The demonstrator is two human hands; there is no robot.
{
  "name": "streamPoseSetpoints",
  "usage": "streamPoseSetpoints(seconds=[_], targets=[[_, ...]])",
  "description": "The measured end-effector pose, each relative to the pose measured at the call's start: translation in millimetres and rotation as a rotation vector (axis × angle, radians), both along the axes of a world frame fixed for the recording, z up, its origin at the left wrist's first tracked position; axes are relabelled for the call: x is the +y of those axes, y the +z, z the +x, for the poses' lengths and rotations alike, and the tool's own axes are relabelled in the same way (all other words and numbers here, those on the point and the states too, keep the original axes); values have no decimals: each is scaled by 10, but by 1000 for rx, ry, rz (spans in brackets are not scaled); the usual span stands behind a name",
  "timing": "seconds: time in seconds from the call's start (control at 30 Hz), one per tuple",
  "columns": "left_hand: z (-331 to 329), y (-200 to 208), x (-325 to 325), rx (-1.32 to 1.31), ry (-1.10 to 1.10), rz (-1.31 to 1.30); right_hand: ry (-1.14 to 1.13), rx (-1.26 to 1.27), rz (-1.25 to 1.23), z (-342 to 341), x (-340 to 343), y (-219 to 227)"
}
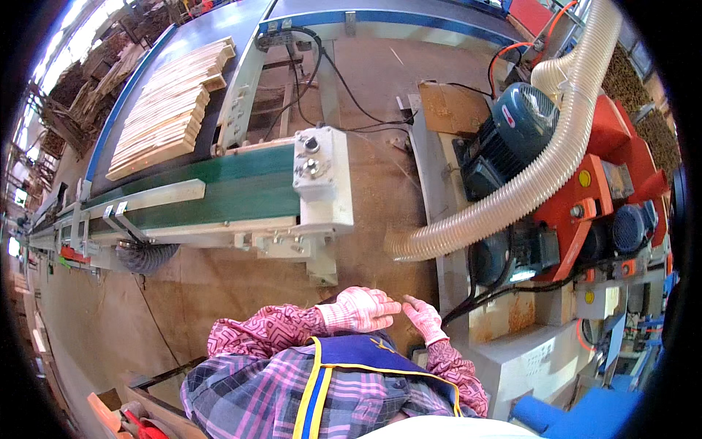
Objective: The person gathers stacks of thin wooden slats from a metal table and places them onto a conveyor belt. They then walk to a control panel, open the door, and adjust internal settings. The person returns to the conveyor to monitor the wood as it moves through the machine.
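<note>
My left hand (pixel 360 309), in a pink-and-white knit glove, is held in front of my apron (pixel 369 354), its fingers stretched toward the right. Close to its fingertips is my right hand (pixel 424 320), gloved alike, with its fingers extended up and to the left. Nothing shows in either hand. Patterned pink sleeves cover both forearms. Ahead to the left, a green conveyor belt (pixel 248 179) ends at a pale control box (pixel 319 162) with knobs. Beyond it, several light wooden strips (pixel 172 110) lie side by side on a dark belt.
A machine with blue-green motors (pixel 523 117) and red housings (pixel 585 212) stands on the right. A ribbed clear hose (pixel 504 212) curves down from it to the floor. Black cables (pixel 351 95) hang between the conveyor frames. At lower left is a dark frame (pixel 164 380) near orange and red items.
</note>
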State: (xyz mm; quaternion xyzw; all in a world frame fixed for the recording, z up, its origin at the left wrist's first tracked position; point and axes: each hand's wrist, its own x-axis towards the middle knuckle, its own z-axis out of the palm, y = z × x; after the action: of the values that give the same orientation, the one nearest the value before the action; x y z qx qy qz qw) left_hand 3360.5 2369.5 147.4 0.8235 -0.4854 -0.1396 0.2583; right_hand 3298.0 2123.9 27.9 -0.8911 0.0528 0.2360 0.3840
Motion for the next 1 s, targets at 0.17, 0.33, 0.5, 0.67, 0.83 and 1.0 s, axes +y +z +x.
streamPoseSetpoints(seconds=[0.17,0.33,0.5,0.67,0.83,1.0], targets=[[803,428,-525,90,68,-146,49,-50,89,1004,-439,-451],[1474,664,-728,132,96,-288,238,74,-241,1679,-1343,-1236],[1711,752,-402,520,445,-526,426,203,-230,2563,-989,-194],[1848,935,-216,791,594,-737,907,-95,-24,3699,-354,-36],[2035,1072,-333,912,688,-1078,884,70,-78,4535,172,393],[2421,1117,-510,655,901,-1109,803,180,-108,5474,162,247]])
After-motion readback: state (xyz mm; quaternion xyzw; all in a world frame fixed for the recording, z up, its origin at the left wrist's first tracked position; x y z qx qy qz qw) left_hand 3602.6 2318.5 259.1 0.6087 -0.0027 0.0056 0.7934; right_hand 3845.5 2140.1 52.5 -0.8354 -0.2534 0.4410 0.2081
